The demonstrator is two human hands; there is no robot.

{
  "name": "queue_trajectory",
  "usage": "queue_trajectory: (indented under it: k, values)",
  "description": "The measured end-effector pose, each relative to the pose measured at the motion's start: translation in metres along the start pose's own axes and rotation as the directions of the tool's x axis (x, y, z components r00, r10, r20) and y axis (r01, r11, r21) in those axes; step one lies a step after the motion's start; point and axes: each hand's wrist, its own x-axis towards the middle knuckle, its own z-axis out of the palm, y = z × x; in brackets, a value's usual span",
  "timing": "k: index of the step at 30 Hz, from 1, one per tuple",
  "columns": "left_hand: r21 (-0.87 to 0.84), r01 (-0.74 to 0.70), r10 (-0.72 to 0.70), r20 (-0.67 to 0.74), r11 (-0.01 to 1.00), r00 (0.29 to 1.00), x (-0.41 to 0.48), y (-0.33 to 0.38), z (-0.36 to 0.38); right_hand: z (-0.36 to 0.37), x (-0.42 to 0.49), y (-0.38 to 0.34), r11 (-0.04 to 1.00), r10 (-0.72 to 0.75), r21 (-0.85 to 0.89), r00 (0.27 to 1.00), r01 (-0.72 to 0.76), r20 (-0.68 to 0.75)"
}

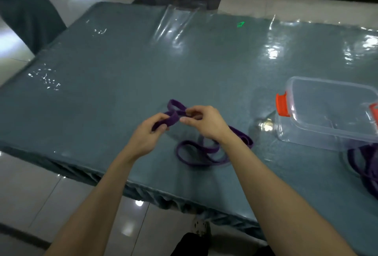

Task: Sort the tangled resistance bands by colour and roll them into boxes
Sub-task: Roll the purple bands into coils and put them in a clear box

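Observation:
A purple resistance band (196, 153) lies in loose loops on the table, with one end lifted. My left hand (149, 131) grips a folded stretch of that band just above the table. My right hand (204, 122) pinches the same band beside it, where a small loop (176, 105) curls up behind the fingers. A clear plastic box (319, 131) stands at the right, and a clear lid with orange clips (283, 104) rests tilted on top of it. More purple bands (366, 165) lie in a tangle at the right edge, partly under the box.
The table (122, 81) wears a grey-green cloth under shiny clear plastic. Its near edge runs diagonally below my forearms. A dark covered chair (28, 16) stands at the far left corner. A small green spot (241, 24) shows far back on the cloth.

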Motion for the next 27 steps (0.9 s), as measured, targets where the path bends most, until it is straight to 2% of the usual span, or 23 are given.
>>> queue_trajectory:
  k: [2,4,7,10,15,21,25,27]
  values:
    - [-0.06,-0.012,0.015,0.04,0.998,0.999,0.007,0.025,-0.006,-0.003,0.005,-0.009,0.986,-0.002,0.164,0.998,-0.008,0.059]
    - [-0.083,-0.003,0.009,0.069,0.997,0.998,0.014,0.043,-0.011,-0.012,0.006,-0.016,0.97,-0.03,0.241,0.997,0.013,0.065]
    - [-0.115,-0.01,0.02,0.084,0.993,0.996,0.027,0.066,-0.015,-0.035,0.004,-0.035,0.984,-0.03,0.174,1.0,0.031,-0.005]
    - [-0.119,-0.052,0.049,-0.022,0.992,0.999,0.044,0.101,-0.015,-0.071,0.003,-0.066,0.987,-0.012,0.156,0.996,0.026,-0.093]
    - [-0.152,-0.216,0.208,-0.063,0.965,0.976,0.08,0.188,-0.029,-0.151,-0.009,-0.15,0.982,-0.065,0.153,0.959,0.111,-0.275]
    - [-0.343,-0.39,0.363,-0.143,0.855,0.921,0.121,0.304,-0.038,-0.241,-0.04,-0.25,0.953,-0.101,0.214,0.89,0.215,-0.445]
    - [-0.184,-0.543,0.485,-0.281,0.819,0.828,0.142,0.386,-0.069,-0.293,-0.067,-0.307,0.901,-0.126,0.296,0.843,0.318,-0.523]
    - [-0.136,-0.597,0.551,-0.267,0.79,0.79,0.147,0.43,-0.095,-0.319,-0.082,-0.334,0.861,-0.157,0.336,0.828,0.382,-0.539]
